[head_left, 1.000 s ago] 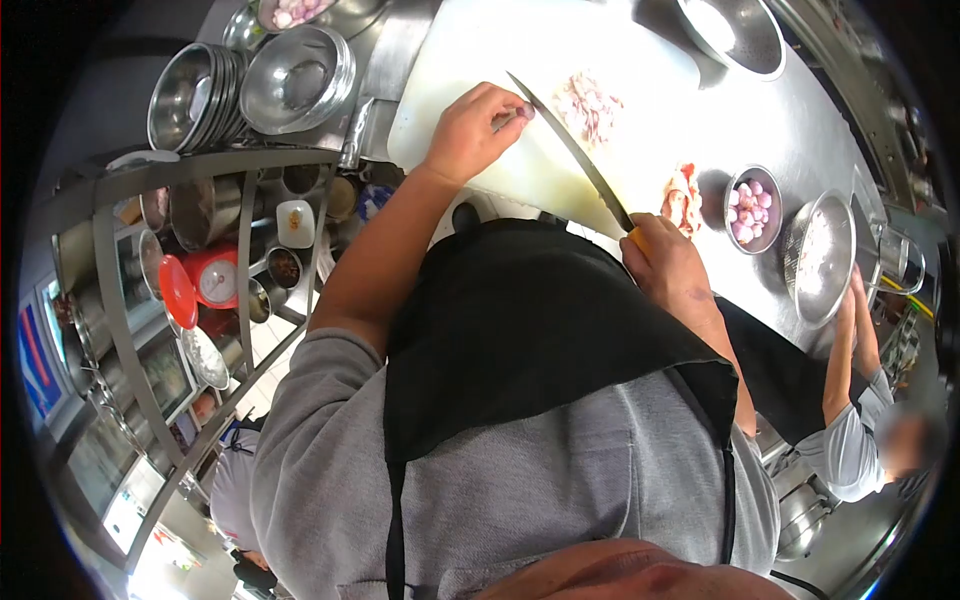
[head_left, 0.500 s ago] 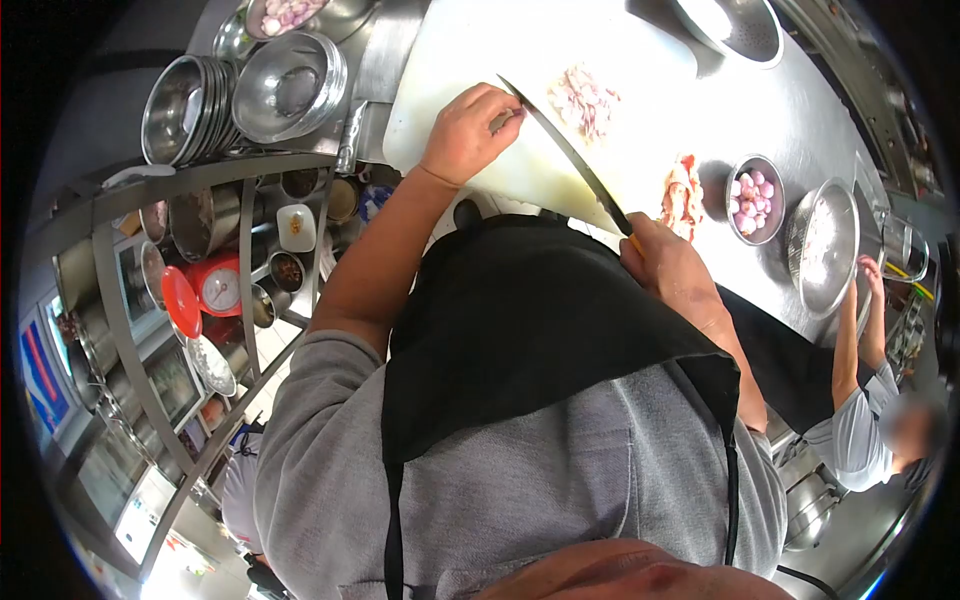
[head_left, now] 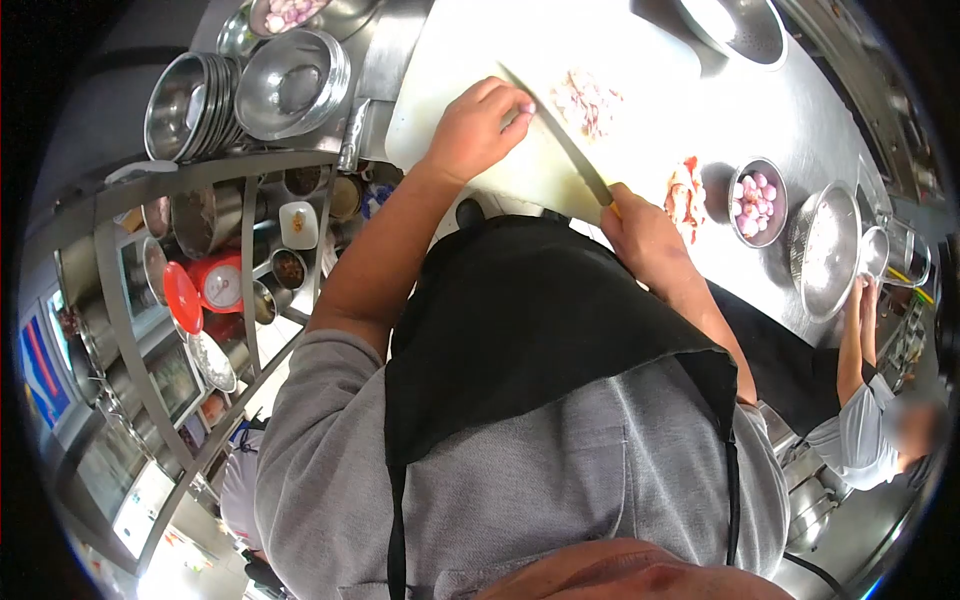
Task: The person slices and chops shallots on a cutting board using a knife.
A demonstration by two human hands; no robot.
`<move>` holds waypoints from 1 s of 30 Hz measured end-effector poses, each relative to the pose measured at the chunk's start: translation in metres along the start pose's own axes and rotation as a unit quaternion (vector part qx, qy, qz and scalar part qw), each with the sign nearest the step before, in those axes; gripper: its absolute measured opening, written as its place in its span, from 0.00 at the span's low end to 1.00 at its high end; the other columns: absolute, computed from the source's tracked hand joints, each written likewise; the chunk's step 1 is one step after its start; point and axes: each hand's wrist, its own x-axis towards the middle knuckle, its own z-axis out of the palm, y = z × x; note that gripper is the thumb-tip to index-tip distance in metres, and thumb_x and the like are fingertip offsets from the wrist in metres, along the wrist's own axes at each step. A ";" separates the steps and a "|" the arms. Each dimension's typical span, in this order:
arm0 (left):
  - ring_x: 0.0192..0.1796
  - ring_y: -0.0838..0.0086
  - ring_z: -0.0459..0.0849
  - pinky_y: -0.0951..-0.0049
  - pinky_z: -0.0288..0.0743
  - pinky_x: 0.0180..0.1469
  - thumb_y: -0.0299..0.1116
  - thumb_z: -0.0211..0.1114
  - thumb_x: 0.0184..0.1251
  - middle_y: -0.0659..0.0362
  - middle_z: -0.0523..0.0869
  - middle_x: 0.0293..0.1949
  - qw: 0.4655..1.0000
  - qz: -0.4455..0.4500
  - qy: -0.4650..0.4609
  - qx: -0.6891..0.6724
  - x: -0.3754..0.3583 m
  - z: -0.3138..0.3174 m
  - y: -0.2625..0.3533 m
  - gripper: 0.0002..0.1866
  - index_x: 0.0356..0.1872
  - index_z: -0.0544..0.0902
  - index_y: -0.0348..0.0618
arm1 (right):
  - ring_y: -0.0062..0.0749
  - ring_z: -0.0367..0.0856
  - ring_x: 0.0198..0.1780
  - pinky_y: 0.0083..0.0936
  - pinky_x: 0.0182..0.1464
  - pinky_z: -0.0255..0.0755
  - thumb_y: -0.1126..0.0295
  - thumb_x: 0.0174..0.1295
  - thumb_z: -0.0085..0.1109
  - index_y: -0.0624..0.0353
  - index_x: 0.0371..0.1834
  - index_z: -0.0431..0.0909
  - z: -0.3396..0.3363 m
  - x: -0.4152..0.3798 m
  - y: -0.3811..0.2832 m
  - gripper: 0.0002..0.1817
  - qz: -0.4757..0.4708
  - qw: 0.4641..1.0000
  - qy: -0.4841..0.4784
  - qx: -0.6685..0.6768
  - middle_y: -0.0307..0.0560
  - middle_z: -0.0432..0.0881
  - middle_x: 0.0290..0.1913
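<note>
My right hand (head_left: pixel 645 235) is closed round the yellow handle of a long knife (head_left: pixel 565 140), whose blade points up and left over the white cutting board (head_left: pixel 450 60). Beside the blade, my left hand (head_left: pixel 485 128) has its fingers curled together around a small pale piece, probably shallot, mostly hidden by the fingertips. A pile of sliced shallot (head_left: pixel 588 103) lies on the board to the right of the blade. Reddish peelings or scraps (head_left: pixel 685 198) sit by the board's right side, and a metal bowl (head_left: pixel 757 240) next to them holds several peeled shallots (head_left: pixel 752 202).
A perforated metal bowl (head_left: pixel 828 250) stands at the right, near a co-worker's hands (head_left: pixel 864 292). Stacked metal bowls (head_left: pixel 290 85) are at the upper left, above a rack (head_left: pixel 170 180) with a red scale (head_left: pixel 217 283). Another colander (head_left: pixel 740 30) is at the top right.
My right hand and the knife have shifted up and left. My left fingers have turned slightly, showing the pale piece. The co-worker now has a small metal bowl at their hands.
</note>
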 end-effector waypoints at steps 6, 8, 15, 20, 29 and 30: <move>0.46 0.56 0.86 0.58 0.81 0.50 0.31 0.71 0.67 0.55 0.87 0.40 0.993 0.058 -0.068 0.072 0.020 -0.002 -0.003 0.06 0.42 0.86 0.43 | 0.68 0.85 0.52 0.56 0.55 0.77 0.63 0.77 0.50 0.63 0.52 0.74 -0.005 -0.010 -0.001 0.14 0.091 0.994 0.046 -0.047 0.68 0.87 0.49; 0.46 0.55 0.86 0.57 0.81 0.50 0.31 0.70 0.66 0.55 0.86 0.40 0.992 0.067 -0.080 0.068 0.025 -0.005 -0.003 0.06 0.41 0.86 0.43 | 0.66 0.87 0.45 0.57 0.49 0.81 0.64 0.74 0.54 0.61 0.50 0.75 -0.006 -0.015 0.000 0.12 0.037 0.994 0.069 -0.076 0.66 0.87 0.44; 0.49 0.55 0.86 0.57 0.81 0.51 0.31 0.70 0.66 0.55 0.87 0.42 0.987 0.064 -0.128 0.075 0.030 -0.007 -0.004 0.07 0.42 0.85 0.43 | 0.67 0.87 0.45 0.56 0.49 0.81 0.64 0.74 0.55 0.60 0.50 0.75 -0.004 -0.017 -0.009 0.11 0.059 0.992 0.057 -0.100 0.65 0.86 0.44; 0.49 0.55 0.86 0.57 0.81 0.52 0.31 0.71 0.65 0.55 0.86 0.42 0.988 0.059 -0.125 0.069 0.029 -0.006 -0.006 0.08 0.42 0.84 0.43 | 0.68 0.87 0.46 0.55 0.50 0.81 0.66 0.73 0.53 0.62 0.49 0.75 -0.005 -0.003 -0.014 0.11 0.037 0.994 0.061 -0.078 0.65 0.87 0.42; 0.47 0.55 0.85 0.55 0.81 0.50 0.29 0.70 0.65 0.55 0.86 0.39 0.990 0.073 -0.098 0.063 0.028 -0.006 -0.002 0.05 0.38 0.84 0.43 | 0.65 0.88 0.48 0.54 0.50 0.82 0.66 0.73 0.52 0.62 0.50 0.76 -0.013 0.002 -0.027 0.11 0.041 0.994 0.043 -0.090 0.65 0.88 0.44; 0.47 0.55 0.85 0.55 0.81 0.50 0.29 0.70 0.65 0.55 0.86 0.38 0.991 0.075 -0.098 0.056 0.030 -0.007 0.000 0.05 0.38 0.84 0.42 | 0.65 0.88 0.48 0.54 0.50 0.82 0.66 0.73 0.52 0.62 0.50 0.76 -0.009 0.006 -0.023 0.11 0.042 0.994 0.045 -0.091 0.65 0.88 0.44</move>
